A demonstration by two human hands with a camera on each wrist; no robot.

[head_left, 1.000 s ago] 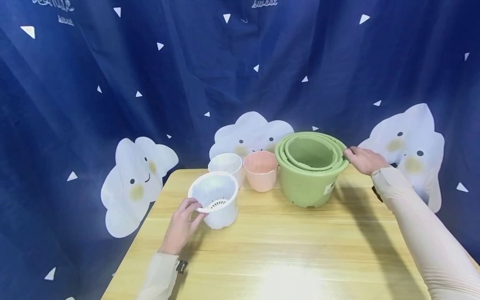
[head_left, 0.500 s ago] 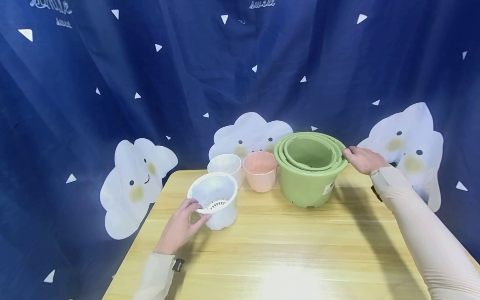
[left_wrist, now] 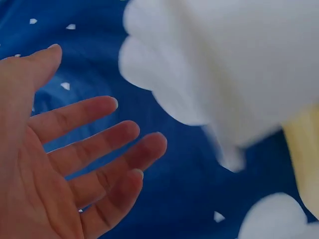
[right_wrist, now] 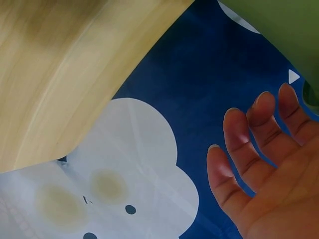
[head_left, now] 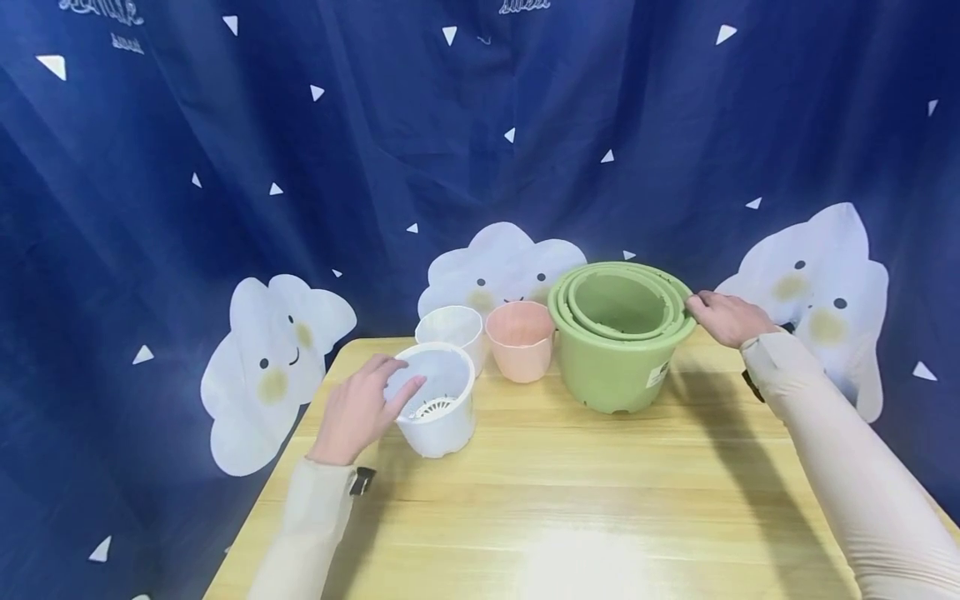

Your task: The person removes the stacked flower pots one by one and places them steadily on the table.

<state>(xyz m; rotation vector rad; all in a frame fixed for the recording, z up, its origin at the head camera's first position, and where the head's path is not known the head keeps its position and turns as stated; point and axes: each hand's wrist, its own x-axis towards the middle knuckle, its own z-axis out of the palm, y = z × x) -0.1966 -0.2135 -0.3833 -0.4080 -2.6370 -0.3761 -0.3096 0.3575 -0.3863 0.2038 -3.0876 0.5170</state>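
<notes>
My left hand (head_left: 360, 410) hovers at the near left rim of the front white flowerpot (head_left: 442, 433), thumb and fingers spread and apart. In the left wrist view its fingers (left_wrist: 94, 167) are loosely extended with nothing between them; the blurred white pot fills the upper right. At the right, my right hand (head_left: 729, 320) holds the rim of the largest green flowerpot (head_left: 611, 379), which has smaller green pots (head_left: 626, 304) nested inside. The right wrist view shows its fingers (right_wrist: 259, 139) bent outside the green wall; the thumb is out of that view.
Behind the front white pot stands another white pot (head_left: 452, 321), partly hidden. A pink pot (head_left: 521, 354) is between it and the green stack. All stand on a wooden table (head_left: 540, 492) before a dark blue curtain (head_left: 375, 167) with cloud prints.
My left hand has let go of the front white pot's rim and lifted slightly up, fingers opening. The pot stays where it was. The right hand and green pots have not moved.
</notes>
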